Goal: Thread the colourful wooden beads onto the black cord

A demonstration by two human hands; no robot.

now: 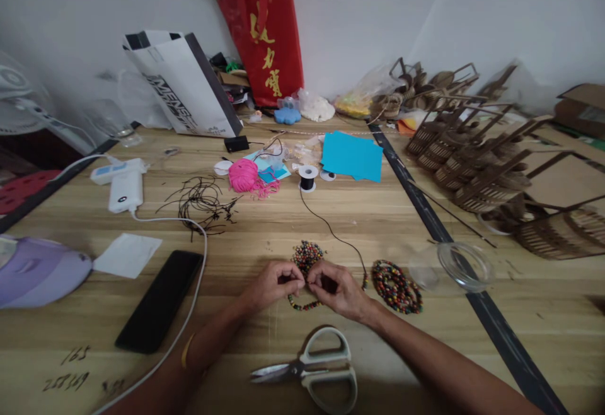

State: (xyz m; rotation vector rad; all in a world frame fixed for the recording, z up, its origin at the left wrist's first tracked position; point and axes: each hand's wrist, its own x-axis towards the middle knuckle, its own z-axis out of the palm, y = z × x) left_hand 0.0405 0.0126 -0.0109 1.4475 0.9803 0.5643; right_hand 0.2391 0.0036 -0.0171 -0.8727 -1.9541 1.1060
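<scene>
Light wooden worktop [378, 213], cluttered. Grey-handled steel scissors [312, 368] lie just near-side of the hands, blades pointing left. Black slab phone [161, 298] and white charging cable [191, 314] sit left of the left forearm; white paper slip [126, 254] and lilac plastic case [38, 270] further left. White power bank [125, 191] and a tangle of black cord offcuts [203, 204] lie farther back on the left. Right of the hands: flat coil of multicoloured wooden beads [396, 286], then a clear round plastic lid [466, 265] by the dark strip [425, 210] crossing the worktop. Small spool of black thread [308, 177] sits behind, its black thread [331, 229] trailing toward the hands. Pink yarn ball [243, 175], cyan paper sheets [352, 156], red gift bag [269, 36] and white paper bag [182, 84] stand at the back; brown laser-cut wooden baskets [472, 150] crowd the right side.

Bare worktop lies open between scissors and hands, and in the middle band behind them.

Left hand [271, 286] and right hand [338, 289] meet at fingertips, fingers pinched closed on a short strand of multicoloured beads [305, 306] that loops below them on the worktop. A loose pile of mixed beads [307, 256] is just behind the fingertips.
</scene>
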